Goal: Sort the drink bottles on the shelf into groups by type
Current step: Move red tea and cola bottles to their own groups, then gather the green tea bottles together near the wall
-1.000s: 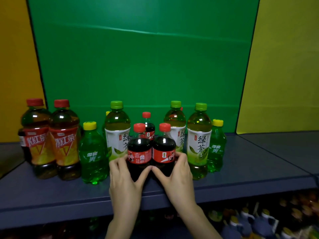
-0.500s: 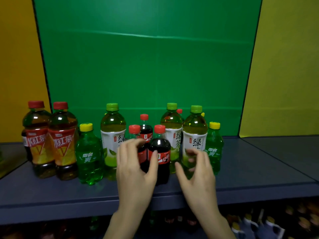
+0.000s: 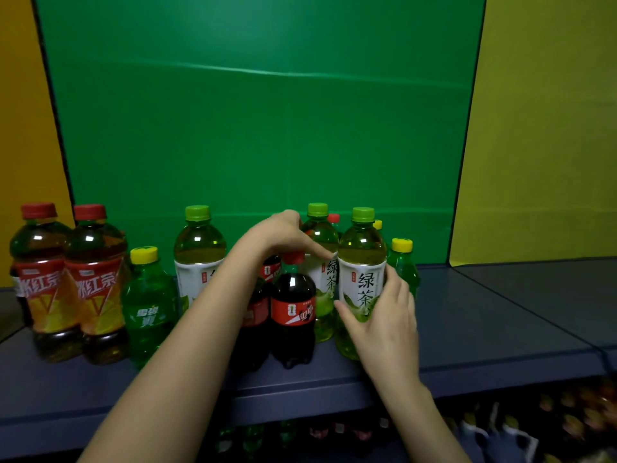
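Since half a second ago both hands have left the space before the colas: the left hand [image 3: 283, 233] now reaches over them toward the back row, and the right hand [image 3: 384, 315] grips the front green tea [image 3: 362, 279], thumb across the lower label, fingers curled round its right side. Whether the left hand holds anything cannot be told; it arches over the red caps, index stretched rightward in front of the middle green tea [image 3: 320, 262]. The left forearm hides most of one cola [image 3: 257, 312] and part of the third green tea [image 3: 198, 252] label; a rear cola [image 3: 272, 270] shows only a strip of label. Behind the teas, only a red cap [image 3: 333, 218] and a yellow cap [image 3: 377, 224] show. The front cola [image 3: 293, 309] stands unobstructed near the front edge of the shelf [image 3: 484, 335]. Readable: 绿茶 on the green teas, 冰红茶 on two iced teas [image 3: 96, 285] at far left, 雪碧 on the left Sprite [image 3: 148, 305]. The right Sprite [image 3: 404, 265] stands just beside the held tea, label hidden. The lower-tier bottles [image 3: 500, 429] are blurred.
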Demonstrator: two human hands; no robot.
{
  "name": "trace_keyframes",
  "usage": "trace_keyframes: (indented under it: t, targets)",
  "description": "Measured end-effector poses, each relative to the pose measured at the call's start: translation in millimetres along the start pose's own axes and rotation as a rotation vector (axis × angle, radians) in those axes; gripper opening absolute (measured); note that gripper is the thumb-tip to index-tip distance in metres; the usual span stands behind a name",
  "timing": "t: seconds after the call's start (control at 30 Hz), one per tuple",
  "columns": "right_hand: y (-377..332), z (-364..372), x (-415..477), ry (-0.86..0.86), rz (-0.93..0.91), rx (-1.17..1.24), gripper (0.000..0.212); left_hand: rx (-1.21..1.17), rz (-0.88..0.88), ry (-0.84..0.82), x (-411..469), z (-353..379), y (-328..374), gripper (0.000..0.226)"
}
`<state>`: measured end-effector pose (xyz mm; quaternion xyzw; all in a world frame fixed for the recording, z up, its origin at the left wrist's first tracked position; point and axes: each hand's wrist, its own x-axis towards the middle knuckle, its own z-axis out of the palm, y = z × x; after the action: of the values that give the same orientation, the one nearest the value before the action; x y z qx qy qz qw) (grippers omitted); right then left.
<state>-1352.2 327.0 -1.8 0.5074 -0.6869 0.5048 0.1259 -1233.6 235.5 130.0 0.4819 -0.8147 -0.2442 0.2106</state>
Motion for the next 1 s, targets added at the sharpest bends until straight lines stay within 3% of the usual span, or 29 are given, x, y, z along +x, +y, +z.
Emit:
trace_keyframes:
  t: [0.13, 0.37, 0.47, 0.6, 0.73, 0.83, 1.0]
  targets:
    - [-2.1, 5.5, 7.7, -0.001, 0.02, -0.078, 0.09, -0.009, -0.026, -0.083, 8.7, -0.3, 1.0, 0.077]
    - [-1.4, 3.9, 11.5, -0.018, 0.031, 0.015, 0.082, -0.094, 0.056, -0.009, 9.6, 5.1, -0.7, 0.041]
    - [0.0, -0.3, 13.0, -0.016, 0.032, 0.044, 0.08, -0.099, 0.082, 0.044, 12.3, 6.7, -0.9, 0.043]
    - [2.9, -11.3, 14.0, 0.016, 0.033, 0.101, 0.079, -0.152, 0.137, 0.165, 14.7, 2.4, 5.8, 0.091]
    - [-0.8, -33.9, 22.5, 0.092, 0.024, 0.175, 0.079, -0.357, 0.272, 0.278, 12.3, -7.5, 21.9, 0.11]
    - [-4.8, -54.1, 34.6, 0.155, 0.0, 0.212, 0.079, -0.468, 0.346, 0.351, 9.5, -15.6, 36.7, 0.099]
    - [-4.7, -84.6, 50.7, 0.161, -0.015, 0.267, 0.079, -0.651, 0.462, 0.374, -17.4, -25.3, 64.2, 0.055]
